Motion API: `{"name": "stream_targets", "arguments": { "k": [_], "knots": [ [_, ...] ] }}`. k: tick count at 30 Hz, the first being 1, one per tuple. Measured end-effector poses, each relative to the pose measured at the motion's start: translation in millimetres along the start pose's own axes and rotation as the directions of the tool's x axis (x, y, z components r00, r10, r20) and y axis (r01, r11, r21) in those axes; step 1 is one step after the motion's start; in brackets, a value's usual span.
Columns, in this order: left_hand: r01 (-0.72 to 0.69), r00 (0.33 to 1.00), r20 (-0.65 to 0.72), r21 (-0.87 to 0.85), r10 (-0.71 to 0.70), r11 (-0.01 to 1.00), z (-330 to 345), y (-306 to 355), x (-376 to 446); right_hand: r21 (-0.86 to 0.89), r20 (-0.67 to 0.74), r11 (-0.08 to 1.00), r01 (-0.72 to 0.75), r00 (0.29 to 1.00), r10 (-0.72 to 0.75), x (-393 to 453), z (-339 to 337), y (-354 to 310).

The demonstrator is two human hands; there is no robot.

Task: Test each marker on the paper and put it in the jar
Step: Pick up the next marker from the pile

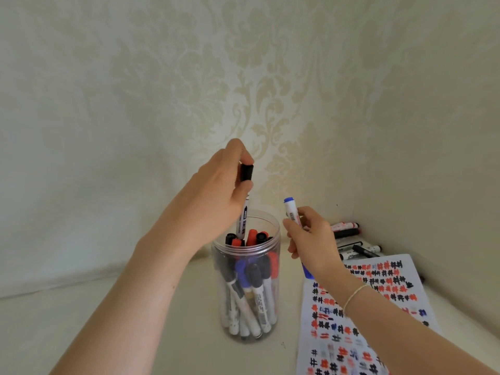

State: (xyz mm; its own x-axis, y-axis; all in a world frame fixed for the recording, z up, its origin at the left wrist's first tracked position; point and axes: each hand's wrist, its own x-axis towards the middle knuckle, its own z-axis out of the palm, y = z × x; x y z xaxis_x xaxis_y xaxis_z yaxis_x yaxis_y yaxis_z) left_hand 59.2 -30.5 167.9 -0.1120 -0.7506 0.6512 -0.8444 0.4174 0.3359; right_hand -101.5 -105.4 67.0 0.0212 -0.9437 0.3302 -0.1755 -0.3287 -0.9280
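Pinching the black-capped marker (244, 209) near its cap end, the left hand (216, 196) is holding it upright over the mouth of the jar (246, 274), its lower end already dipping past the rim among the caps inside. Just to the right of the jar, the right hand (311, 239) is gripping a blue marker (291, 212), fingers curled round the barrel, one blue end pointing up and another blue piece showing below the palm; whether that lower piece is its cap is hard to say, since the hand is covering the join.

Judging by what is lying about, the job is looking well advanced. Many black, red and blue markers are standing packed in the clear jar. Rows of black, red and blue test marks are covering most of the paper (378, 307) beside it. A small cluster of loose markers (351, 239) is lying against the wall behind the paper, so those probably are waiting to be tried, along with the blue one.
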Motion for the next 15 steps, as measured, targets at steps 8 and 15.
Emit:
{"name": "stream_targets", "arguments": {
  "k": [8, 15],
  "knots": [
    [0.006, 0.999, -0.033, -0.126, -0.011, 0.992, 1, 1, -4, 0.270, 0.086, 0.951, -0.154, 0.987, 0.135, 5, 5, -27],
    [0.020, 0.998, -0.050, -0.212, -0.032, 0.977, -3, 4, -4, 0.239, 0.103, 0.955, -0.173, 0.983, 0.153, 2, 8, -28]
  ]
}}
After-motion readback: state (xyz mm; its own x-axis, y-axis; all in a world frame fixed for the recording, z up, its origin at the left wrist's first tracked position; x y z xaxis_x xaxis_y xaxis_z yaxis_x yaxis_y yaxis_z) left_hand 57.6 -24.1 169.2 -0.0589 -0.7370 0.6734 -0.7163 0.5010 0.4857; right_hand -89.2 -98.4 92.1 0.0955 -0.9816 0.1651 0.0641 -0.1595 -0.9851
